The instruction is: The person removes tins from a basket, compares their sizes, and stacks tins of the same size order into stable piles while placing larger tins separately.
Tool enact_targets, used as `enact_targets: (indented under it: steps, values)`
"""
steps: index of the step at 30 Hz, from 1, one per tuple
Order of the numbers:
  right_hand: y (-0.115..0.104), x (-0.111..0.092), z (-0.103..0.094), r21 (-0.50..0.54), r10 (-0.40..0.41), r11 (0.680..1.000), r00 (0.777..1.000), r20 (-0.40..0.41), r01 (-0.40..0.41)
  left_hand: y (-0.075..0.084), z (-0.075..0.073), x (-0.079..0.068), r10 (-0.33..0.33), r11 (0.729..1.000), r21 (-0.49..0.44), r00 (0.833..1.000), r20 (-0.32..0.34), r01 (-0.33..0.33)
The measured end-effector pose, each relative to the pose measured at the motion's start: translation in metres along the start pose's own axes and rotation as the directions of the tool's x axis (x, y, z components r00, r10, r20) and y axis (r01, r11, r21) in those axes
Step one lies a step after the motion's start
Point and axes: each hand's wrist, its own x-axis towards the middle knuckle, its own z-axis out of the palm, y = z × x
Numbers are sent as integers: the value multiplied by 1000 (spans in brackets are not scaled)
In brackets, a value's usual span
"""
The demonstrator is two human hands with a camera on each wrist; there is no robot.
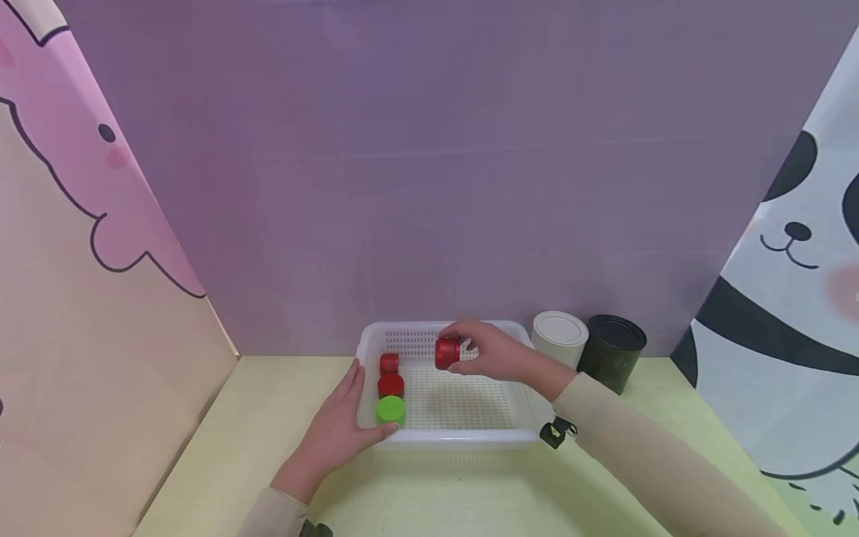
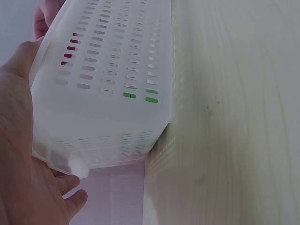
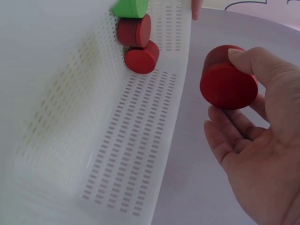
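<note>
Above the white plastic basket (image 1: 456, 438), my right hand (image 1: 493, 352) holds a small red cylindrical jar (image 1: 447, 353) pinched between thumb and fingers. In the right wrist view the jar (image 3: 228, 84) is tilted, with one flat round end toward the camera. My left hand (image 1: 342, 425) grips the basket's near left corner, thumb over the front rim and fingers along the left side. Inside, along the left wall, stand a red jar (image 1: 389, 364), another red jar (image 1: 391, 385) and a green-topped jar (image 1: 391, 410) in a row.
Behind my right forearm stand a white lidded can (image 1: 560, 332) and a black lidded can (image 1: 612, 347), side by side near the back wall (image 1: 429, 186). The basket sits on a pale wooden table (image 1: 456, 496). Printed animal panels flank both sides.
</note>
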Motion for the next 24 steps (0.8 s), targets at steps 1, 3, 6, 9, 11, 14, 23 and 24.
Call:
enact_targets:
  steps: [1, 3, 6, 9, 11, 14, 23, 24]
  values:
    - [0, -3, -1, -3, 0, 1000, 1000, -4, 0, 0, 0, 0, 0, 1000, 1, 1000, 0, 0]
    - [-1, -10, -3, -3, 7, 1000, 1000, -12, -7, -1, 0, 0, 1, 1000, 4, 1000, 2, -1]
    - [0, -18, -5, 2, 7, 1000, 1000, -28, -7, -2, 1, 0, 2, 1000, 12, 1000, 3, -2]
    - [4, -26, -7, 9, -5, 1000, 999, -48, 5, -3, 1, 0, 4, 1000, 14, 1000, -1, -4]
    - [6, -30, -9, 20, -11, 1000, 998, -57, 12, -4, 1, -1, 8, 1000, 12, 1000, -6, -8]
    - [11, -37, -10, 29, -24, 999, 997, -69, 26, -6, 3, -1, 5, 1000, 10, 1000, -7, -5]
    - [15, -58, -13, 61, -21, 998, 991, -135, 29, -8, 3, -1, 3, 1000, -1, 1000, -14, -3]
    - [15, -60, -14, 62, -19, 998, 990, -141, 28, -7, 3, -1, 3, 1000, -3, 1000, -15, -3]
